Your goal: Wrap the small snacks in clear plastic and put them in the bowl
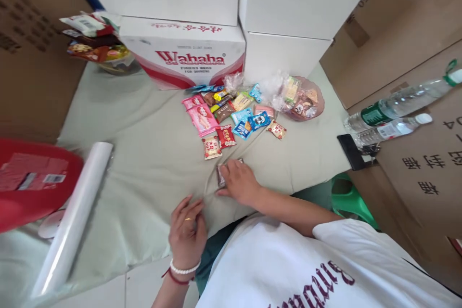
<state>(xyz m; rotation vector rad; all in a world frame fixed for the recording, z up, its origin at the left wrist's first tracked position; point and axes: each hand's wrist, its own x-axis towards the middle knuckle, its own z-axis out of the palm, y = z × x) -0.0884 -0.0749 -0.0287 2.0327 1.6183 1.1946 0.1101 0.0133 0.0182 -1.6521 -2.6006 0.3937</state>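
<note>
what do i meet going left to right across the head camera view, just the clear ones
Red object, white roll, left hand, right hand, pink glass bowl, green-labelled bottle.

My right hand [241, 184] lies over a small, shiny, dark brown packet [220, 178] on the pale green tablecloth [151, 154], fingers touching it, though I cannot tell how firmly, while my left hand [187, 231], wearing a gold-coloured ring [188, 219] and a white beaded bracelet [185, 270], rests loosely bent near the cloth's front edge. Beyond them, small, colourful, plastic-wrapped snacks [224, 111] lie clustered before a red-and-white cardboard Wahaha box [191, 62], just beside a pinkish translucent bowl [317, 113] holding more packets. A long white roll [75, 216] lies at my left, two clear plastic bottles [411, 97] stand at my right.
</note>
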